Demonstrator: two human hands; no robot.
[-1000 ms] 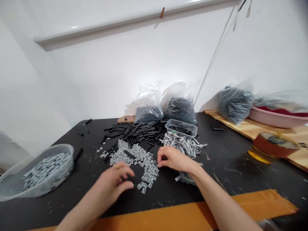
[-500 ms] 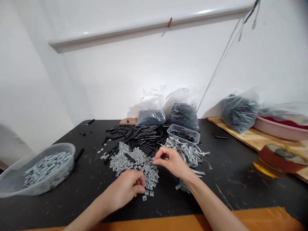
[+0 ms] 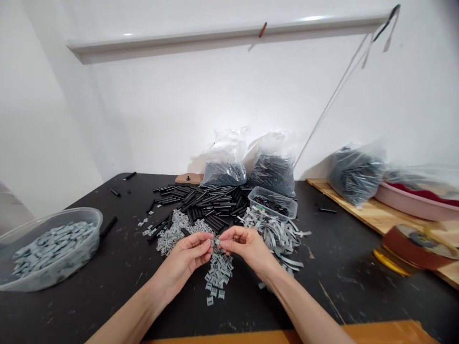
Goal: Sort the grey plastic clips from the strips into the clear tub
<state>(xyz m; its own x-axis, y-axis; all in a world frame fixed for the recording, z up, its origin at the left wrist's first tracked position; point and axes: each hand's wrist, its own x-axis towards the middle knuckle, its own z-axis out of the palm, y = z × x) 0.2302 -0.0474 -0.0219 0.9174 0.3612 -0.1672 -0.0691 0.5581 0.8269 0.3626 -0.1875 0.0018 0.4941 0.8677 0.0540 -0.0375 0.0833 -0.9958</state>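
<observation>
Pinching a grey clip (image 3: 216, 242), left hand (image 3: 186, 255) meets right hand (image 3: 245, 246) above tabletop (image 3: 340, 258).

From here I see my left hand (image 3: 186, 255) and right hand (image 3: 247, 246) meeting, fingertips pinching a small grey rectangular clip (image 3: 216, 242) — right above a loose heap of matching grey clips (image 3: 219, 272), with straight black plastic tubes (image 3: 211, 203) spread just behind.

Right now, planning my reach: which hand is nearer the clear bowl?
Left: the left hand is right of the bowl, apart from it; the right hand, farther right.
</observation>
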